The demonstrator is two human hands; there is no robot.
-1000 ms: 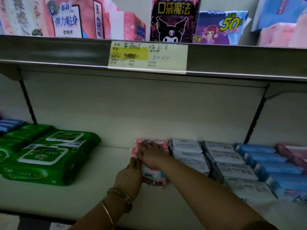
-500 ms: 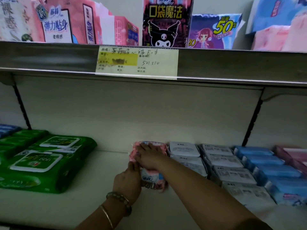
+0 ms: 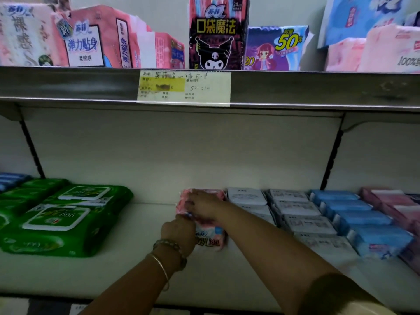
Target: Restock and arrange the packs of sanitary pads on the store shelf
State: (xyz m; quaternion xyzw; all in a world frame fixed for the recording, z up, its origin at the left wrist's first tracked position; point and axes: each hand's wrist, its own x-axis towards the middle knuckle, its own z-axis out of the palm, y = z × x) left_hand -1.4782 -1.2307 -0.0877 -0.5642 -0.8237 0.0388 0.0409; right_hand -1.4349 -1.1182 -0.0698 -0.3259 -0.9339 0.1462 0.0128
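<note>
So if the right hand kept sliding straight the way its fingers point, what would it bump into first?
The right hand rests on the pink pad packs, fingers aimed left and backward. Past the packs' edge, the first thing in line is probably the shelf's white back panel, though depth is unclear.

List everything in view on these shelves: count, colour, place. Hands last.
lower shelf: one, white, below
upper shelf: one, grey metal edge, above
pink packs: about two, pink-white, lower shelf centre
white packs: several, two rows, right of the pink packs
blue packs: about four, one row, further right
mauve packs: a few, far right
green packs: several, lower shelf left
black pack: one, upper shelf centre
purple pack: one, right of it
upright pink packs: several, upper shelf left
price label: one, pale yellow, upper shelf edge
bracelets: two, left wrist
left hand: grips the pink packs' left side
right hand: rests on top of them
</note>
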